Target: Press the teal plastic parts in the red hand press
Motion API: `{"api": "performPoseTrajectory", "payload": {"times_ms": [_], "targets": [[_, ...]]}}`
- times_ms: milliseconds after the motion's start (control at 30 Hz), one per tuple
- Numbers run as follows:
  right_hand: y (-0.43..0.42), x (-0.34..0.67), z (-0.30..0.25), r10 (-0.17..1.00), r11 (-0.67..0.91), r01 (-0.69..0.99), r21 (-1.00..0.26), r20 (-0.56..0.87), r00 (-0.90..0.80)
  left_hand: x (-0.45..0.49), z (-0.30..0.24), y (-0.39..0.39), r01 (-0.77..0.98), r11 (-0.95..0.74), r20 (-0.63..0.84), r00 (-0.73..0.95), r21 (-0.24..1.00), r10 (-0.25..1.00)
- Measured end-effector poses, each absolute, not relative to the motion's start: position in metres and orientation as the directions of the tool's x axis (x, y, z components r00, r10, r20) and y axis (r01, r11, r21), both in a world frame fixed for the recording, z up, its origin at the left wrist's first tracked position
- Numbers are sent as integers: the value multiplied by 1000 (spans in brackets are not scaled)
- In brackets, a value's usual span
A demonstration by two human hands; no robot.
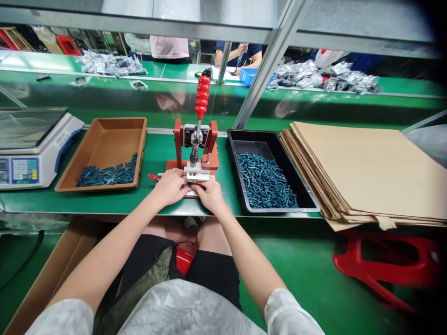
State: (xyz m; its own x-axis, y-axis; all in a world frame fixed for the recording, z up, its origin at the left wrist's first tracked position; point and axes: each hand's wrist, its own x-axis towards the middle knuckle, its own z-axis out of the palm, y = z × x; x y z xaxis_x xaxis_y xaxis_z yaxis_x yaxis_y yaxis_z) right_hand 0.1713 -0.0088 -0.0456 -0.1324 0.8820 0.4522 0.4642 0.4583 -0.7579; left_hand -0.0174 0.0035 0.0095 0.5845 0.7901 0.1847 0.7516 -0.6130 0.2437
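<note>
Straight ahead on the green bench stands a hand-lever press (195, 144) with its red ribbed handle (202, 97) pointing up. Both hands meet at the base of the press, just below its silver block (197, 173). My left hand (172, 187) has its fingers bent and closed at the front of the block. From the other side, my right hand (210, 194) pinches at the same spot. A small dark piece seems to lie between the fingertips, too small to name. A little red-tipped lever (152, 177) sticks out left of my left hand.
Left of the press is a brown tray (99, 188) with small dark-teal parts, beside a weighing scale (31, 153). On the right, a black tray (240, 135) holds many teal pin-like parts. Cardboard sheets (370, 167) are stacked beyond it. Two people sit or stand behind the frame.
</note>
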Motion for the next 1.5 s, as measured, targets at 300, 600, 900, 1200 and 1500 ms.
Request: {"api": "performPoseTrajectory", "payload": {"times_ms": [300, 600, 900, 1200, 1500], "targets": [[-3, 174, -40, 843, 523, 516, -679, 501, -195, -12, 6, -5, 781, -592, 221, 553, 197, 803], [-6, 171, -36, 855, 505, 520, -689, 481, -193, -42, 5, -8, 721, -405, 651, -83, 562, 755], [7, 182, -43, 962, 272, 366, -890, 255, -93, -17, 1, 4, 617, -370, 298, 222, 695, 928], [19, 185, -39, 962, 145, 133, -980, 109, -249, -2, 53, 26, 432, -408, 474, -53, 805, 879], [18, 181, -37, 970, 120, 151, -981, 84, -228, 54, 177, 29, 191, -699, 710, 16, 689, 704]]}}
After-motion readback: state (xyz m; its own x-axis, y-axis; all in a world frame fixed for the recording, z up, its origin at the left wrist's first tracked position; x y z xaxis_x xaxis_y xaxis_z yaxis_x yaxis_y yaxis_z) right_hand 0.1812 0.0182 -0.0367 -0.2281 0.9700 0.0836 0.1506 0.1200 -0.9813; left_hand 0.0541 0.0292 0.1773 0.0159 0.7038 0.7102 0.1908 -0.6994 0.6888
